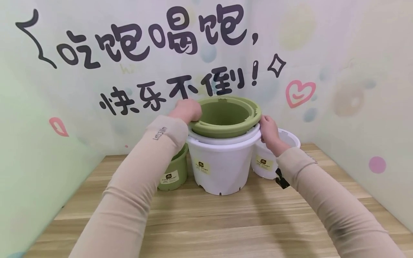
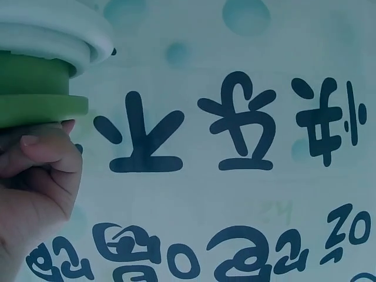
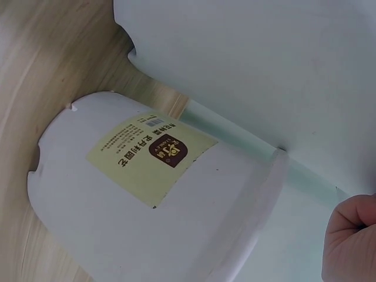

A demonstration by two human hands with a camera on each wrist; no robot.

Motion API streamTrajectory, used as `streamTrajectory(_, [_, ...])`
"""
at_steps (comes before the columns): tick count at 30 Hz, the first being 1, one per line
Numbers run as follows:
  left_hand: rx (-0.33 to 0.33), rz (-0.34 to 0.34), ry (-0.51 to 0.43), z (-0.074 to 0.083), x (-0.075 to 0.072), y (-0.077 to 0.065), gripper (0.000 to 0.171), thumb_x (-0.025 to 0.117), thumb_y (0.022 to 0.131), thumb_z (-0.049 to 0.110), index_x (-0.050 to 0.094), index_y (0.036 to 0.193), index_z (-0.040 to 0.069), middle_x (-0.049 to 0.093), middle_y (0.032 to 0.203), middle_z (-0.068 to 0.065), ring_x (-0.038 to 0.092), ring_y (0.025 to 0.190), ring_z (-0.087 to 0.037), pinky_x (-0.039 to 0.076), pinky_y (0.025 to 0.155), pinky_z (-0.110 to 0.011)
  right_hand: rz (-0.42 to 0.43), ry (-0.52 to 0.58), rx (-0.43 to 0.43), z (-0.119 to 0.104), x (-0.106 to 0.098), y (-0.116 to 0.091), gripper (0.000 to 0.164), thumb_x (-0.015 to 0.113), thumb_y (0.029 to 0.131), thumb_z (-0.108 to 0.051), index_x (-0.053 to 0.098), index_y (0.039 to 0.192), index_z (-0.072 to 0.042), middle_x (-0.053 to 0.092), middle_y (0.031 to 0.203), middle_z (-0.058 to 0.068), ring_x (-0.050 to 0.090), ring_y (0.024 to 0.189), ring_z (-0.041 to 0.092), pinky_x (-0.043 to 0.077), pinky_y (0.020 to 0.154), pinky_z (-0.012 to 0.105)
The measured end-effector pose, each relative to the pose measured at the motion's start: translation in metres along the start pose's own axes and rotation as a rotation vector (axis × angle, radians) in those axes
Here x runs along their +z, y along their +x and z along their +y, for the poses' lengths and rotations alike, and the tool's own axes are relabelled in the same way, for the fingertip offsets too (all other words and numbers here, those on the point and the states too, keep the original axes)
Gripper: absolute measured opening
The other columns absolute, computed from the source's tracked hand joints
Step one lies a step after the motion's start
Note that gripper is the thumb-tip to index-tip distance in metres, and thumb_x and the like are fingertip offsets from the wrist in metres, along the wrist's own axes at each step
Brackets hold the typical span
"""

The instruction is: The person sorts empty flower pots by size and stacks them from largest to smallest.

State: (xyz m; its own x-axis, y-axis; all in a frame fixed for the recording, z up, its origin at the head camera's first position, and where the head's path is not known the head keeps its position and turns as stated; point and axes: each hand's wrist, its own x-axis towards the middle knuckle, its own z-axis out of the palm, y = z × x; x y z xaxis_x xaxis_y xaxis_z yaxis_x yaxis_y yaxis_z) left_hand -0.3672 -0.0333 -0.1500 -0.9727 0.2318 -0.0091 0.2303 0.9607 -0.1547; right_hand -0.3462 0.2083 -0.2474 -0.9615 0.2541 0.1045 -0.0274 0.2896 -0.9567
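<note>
A large white pot (image 1: 226, 165) stands upright at the middle of the table, stacked with another white rim showing just inside its own. Nested in its top is a green pot (image 1: 224, 133) with a second green rim inside it, slightly tilted. My left hand (image 1: 187, 110) grips the green rim at its left side; in the left wrist view curled fingers (image 2: 44, 155) press against that rim. On the opposite side, my right hand (image 1: 270, 130) curls at the large white pot's rim, right beside the green edge. Its fingertips are hidden in the right wrist view.
A smaller green pot (image 1: 179, 172) stands left of the stack, partly behind my left sleeve. To the right is a smaller white pot (image 3: 164, 194) with a label. A black clip-like piece (image 1: 282, 178) hangs at my right cuff. Walls enclose the wooden table (image 1: 213, 229).
</note>
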Motion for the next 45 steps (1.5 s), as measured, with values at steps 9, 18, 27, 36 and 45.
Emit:
streamTrajectory(9, [0.045, -0.043, 0.098, 0.009, -0.007, -0.008, 0.014, 0.042, 0.083, 0.008, 0.055, 0.085, 0.010, 0.058, 0.106, -0.008, 0.050, 0.094, -0.021, 0.042, 0.088, -0.038, -0.007, 0.019, -0.016, 0.000, -0.003, -0.001, 0.048, 0.028, 0.096, -0.042, 0.043, 0.123, -0.005, 0.037, 0.056, -0.005, 0.033, 0.042, 0.004, 0.030, 0.040, 0.020])
streamTrajectory(18, [0.044, -0.025, 0.069, 0.018, -0.004, -0.008, 0.023, 0.042, 0.085, 0.011, 0.062, 0.096, 0.008, 0.059, 0.112, -0.008, 0.053, 0.099, -0.021, 0.044, 0.086, -0.039, 0.016, 0.035, -0.020, 0.005, -0.006, -0.004, 0.045, 0.030, 0.097, -0.042, 0.045, 0.114, -0.004, 0.037, 0.058, -0.003, 0.033, 0.042, 0.005, 0.031, 0.040, 0.019])
streamTrajectory(27, [-0.042, 0.095, -0.107, 0.012, 0.006, -0.004, 0.018, 0.052, 0.079, 0.012, 0.060, 0.094, 0.006, 0.060, 0.110, -0.010, 0.055, 0.097, -0.024, 0.049, 0.077, -0.036, 0.000, 0.013, -0.022, 0.002, -0.004, 0.000, 0.048, 0.028, 0.097, -0.042, 0.043, 0.122, -0.005, 0.038, 0.058, -0.004, 0.034, 0.043, 0.005, 0.030, 0.040, 0.020])
streamTrajectory(36, [-0.035, 0.121, -0.251, 0.003, 0.005, -0.011, 0.017, 0.052, 0.073, 0.001, 0.056, 0.089, 0.005, 0.058, 0.105, -0.012, 0.053, 0.089, -0.024, 0.049, 0.074, -0.036, -0.011, 0.003, -0.018, 0.000, 0.002, 0.001, 0.048, 0.029, 0.096, -0.044, 0.044, 0.123, -0.007, 0.037, 0.058, -0.003, 0.033, 0.042, 0.007, 0.029, 0.039, 0.020])
streamTrajectory(45, [-0.015, 0.140, -0.318, 0.000, 0.004, -0.011, 0.010, 0.049, 0.075, 0.003, 0.052, 0.085, 0.004, 0.057, 0.103, -0.014, 0.050, 0.087, -0.024, 0.048, 0.078, -0.037, -0.011, 0.012, -0.019, 0.000, -0.001, 0.001, 0.050, 0.029, 0.097, -0.044, 0.043, 0.126, -0.007, 0.037, 0.057, -0.004, 0.032, 0.041, 0.006, 0.028, 0.039, 0.020])
